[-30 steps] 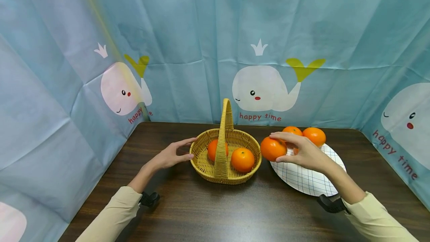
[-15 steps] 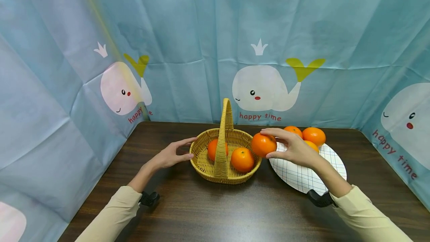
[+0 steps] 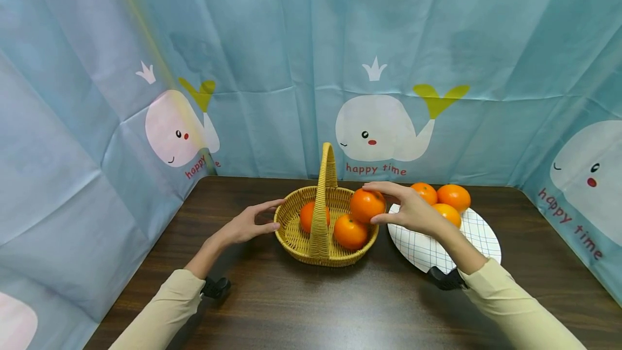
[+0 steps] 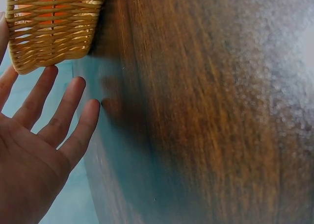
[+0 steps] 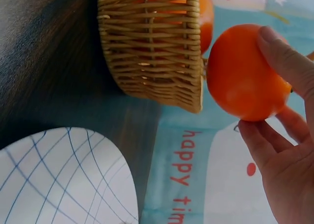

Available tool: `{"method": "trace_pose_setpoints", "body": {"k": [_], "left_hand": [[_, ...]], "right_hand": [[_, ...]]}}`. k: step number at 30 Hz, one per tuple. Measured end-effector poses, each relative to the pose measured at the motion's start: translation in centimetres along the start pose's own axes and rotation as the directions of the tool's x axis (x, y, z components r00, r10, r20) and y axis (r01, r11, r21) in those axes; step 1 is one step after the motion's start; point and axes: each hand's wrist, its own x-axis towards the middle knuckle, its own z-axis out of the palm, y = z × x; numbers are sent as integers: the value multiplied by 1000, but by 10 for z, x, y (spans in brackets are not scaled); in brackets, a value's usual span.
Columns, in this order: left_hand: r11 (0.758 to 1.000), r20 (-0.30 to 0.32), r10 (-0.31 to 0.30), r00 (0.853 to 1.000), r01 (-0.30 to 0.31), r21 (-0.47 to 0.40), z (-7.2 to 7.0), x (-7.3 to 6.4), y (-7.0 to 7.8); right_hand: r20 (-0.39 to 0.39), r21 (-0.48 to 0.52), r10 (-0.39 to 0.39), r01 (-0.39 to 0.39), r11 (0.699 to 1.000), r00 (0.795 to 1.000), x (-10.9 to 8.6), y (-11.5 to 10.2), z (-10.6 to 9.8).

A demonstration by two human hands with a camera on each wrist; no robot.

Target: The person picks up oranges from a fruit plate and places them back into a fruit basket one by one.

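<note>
R hand has come left w/ its held orange since 0.5 s ago: then at the right end of the wicker basket, now over the inside, overlapping the right-hand orange in head view. Left-hand orange sits across the handle, unmoved. L hand also unmoved.

Hands are well apart, one each side of basket. R hand grips the orange btwn thumb & fingers; L hand has thumb & fingers spread at the basket's left end, tips at the wall; can't tell if they press.

R wrist cam adds what head view hides: held orange is up past the rim, fingertips under one side, thumb on the other. Contact w/ basket unclear. L wrist cam shows L palm & parted fingers, plus a bit of orange thru the weave.

Only head view has the 3 oranges at the back of the grid-lined plate, on the dark wood-grain table.
</note>
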Motion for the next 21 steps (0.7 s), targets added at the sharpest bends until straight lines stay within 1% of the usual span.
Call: {"method": "trace_pose_setpoints", "body": {"k": [7,11,16,21], "left_hand": [[1000,2,-3,1000,3,-4,1,1,-2],[1000,2,-2,1000,2,-11,0,1,-2],[1000,3,-2,1000,2,-11,0,1,-2],[1000,7,-6,1000,6,-8,0,1,-4]], "right_hand": [[1,-47,-3,3,999,1000,8,3,5],[-1,-60,23,-23,998,1000,10,6,7],[0,-29,72,-72,997,997,12,11,8],[26,-4,103,-103,995,994,11,13,9]]}}
